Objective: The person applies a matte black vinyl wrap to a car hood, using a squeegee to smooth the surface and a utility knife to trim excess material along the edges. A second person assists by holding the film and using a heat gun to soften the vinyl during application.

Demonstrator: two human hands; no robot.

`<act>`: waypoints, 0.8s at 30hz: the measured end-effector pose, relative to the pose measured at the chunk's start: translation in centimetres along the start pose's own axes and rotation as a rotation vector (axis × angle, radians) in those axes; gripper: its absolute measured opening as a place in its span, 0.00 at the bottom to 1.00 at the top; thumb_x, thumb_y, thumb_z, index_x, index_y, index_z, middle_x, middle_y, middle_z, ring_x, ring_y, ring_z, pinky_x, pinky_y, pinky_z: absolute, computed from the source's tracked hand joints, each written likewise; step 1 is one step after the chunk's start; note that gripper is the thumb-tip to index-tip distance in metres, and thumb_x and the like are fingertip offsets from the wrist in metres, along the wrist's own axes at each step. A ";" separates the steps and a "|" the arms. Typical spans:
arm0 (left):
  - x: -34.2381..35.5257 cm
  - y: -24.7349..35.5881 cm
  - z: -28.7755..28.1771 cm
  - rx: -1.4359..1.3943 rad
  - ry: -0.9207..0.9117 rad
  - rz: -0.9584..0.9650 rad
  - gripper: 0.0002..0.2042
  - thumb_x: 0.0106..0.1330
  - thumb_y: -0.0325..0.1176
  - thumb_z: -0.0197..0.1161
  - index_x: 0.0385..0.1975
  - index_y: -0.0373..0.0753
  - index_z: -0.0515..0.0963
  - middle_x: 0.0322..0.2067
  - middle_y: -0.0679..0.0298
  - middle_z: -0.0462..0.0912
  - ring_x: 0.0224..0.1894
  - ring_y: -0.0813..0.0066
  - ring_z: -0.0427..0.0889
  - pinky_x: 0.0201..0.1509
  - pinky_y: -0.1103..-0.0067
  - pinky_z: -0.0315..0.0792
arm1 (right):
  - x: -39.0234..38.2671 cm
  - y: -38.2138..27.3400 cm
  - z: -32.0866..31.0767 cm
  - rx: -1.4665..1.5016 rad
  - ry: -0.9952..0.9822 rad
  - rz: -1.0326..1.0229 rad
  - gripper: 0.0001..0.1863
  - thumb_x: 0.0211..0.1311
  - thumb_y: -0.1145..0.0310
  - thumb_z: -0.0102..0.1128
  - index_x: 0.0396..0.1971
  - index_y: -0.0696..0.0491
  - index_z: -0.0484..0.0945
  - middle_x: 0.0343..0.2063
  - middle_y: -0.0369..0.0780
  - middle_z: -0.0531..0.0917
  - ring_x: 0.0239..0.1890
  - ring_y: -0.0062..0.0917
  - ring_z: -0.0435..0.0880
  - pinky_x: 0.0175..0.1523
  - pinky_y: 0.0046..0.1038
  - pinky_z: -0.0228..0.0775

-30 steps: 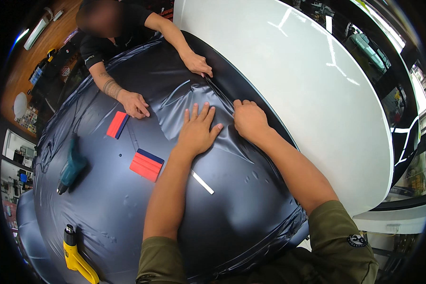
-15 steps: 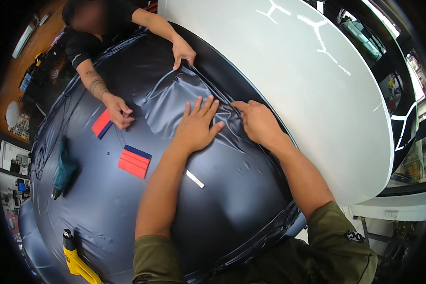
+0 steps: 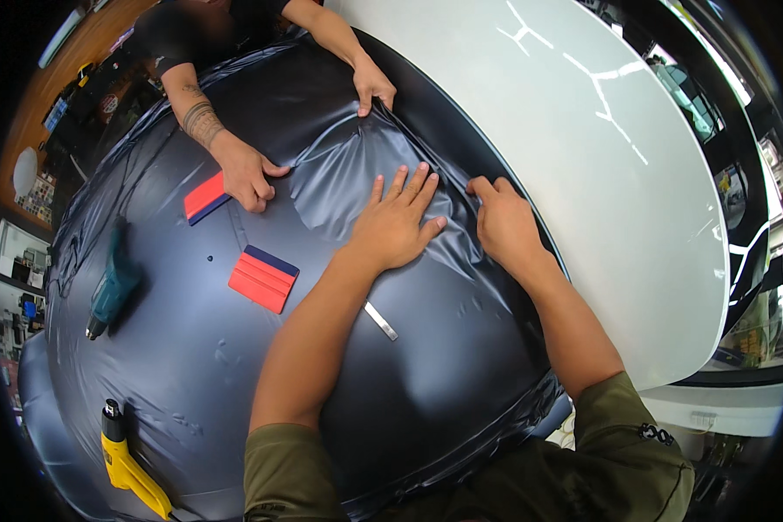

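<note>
My left hand (image 3: 391, 226) lies flat on creased satin dark-blue film (image 3: 326, 196) over a curved panel, fingers spread. Beside it, my right hand (image 3: 505, 226) has curled fingers pinching the film along the panel's right edge. A co-worker's hand (image 3: 370, 87) pinches the film at the top of the creases; their other hand (image 3: 248, 174) rests at the left of the creases, partly over a red squeegee (image 3: 198, 196). A second red squeegee (image 3: 263, 278) and a thin silver strip (image 3: 380, 319) lie near my left forearm.
A teal heat gun (image 3: 113, 274) and a yellow heat gun (image 3: 135, 465) lie on the film at left. The co-worker (image 3: 191, 35) leans in from the top. A glossy white panel (image 3: 618, 226) rises along the right. Cluttered shelves (image 3: 22, 287) stand at far left.
The co-worker's upper hand has shifted from the edge onto the crease top and pulls the film into tighter folds. My right hand's index finger, extended half a second ago, is now bent.
</note>
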State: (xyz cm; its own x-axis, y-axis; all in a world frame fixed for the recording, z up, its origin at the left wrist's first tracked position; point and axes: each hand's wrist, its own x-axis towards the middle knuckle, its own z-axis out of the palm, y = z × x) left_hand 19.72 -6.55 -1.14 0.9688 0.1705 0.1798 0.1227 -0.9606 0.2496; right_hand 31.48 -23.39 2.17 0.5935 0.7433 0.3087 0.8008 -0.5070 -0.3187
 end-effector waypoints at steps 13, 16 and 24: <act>2.0 -2.6 -0.2 0.274 0.174 -0.245 0.35 0.74 0.54 0.46 0.73 0.36 0.56 0.74 0.48 0.53 0.76 0.45 0.48 0.77 0.52 0.42 | 6.3 -2.5 3.8 0.265 -0.014 0.234 0.30 0.64 0.69 0.57 0.66 0.51 0.65 0.37 0.53 0.85 0.39 0.51 0.85 0.47 0.47 0.76; 3.2 -3.5 0.3 0.188 0.091 -0.200 0.36 0.74 0.55 0.45 0.72 0.32 0.56 0.73 0.45 0.53 0.75 0.41 0.49 0.76 0.51 0.43 | 5.9 -2.4 5.0 0.285 0.181 0.145 0.23 0.65 0.72 0.54 0.61 0.47 0.72 0.38 0.51 0.83 0.36 0.50 0.85 0.46 0.48 0.77; 4.7 -4.2 1.2 -0.063 0.253 -0.167 0.30 0.73 0.44 0.48 0.67 0.27 0.61 0.70 0.42 0.60 0.73 0.40 0.55 0.75 0.52 0.48 | 9.3 -3.7 3.0 0.113 -0.190 0.230 0.34 0.63 0.55 0.61 0.63 0.58 0.65 0.40 0.55 0.85 0.45 0.48 0.86 0.51 0.45 0.76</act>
State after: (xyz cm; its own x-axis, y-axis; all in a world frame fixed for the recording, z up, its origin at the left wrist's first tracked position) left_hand 23.98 -1.99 -2.46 0.8512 0.3814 0.3605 0.2540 -0.9005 0.3529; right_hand 33.83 -13.28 3.51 0.7239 0.6883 0.0471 0.6268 -0.6276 -0.4619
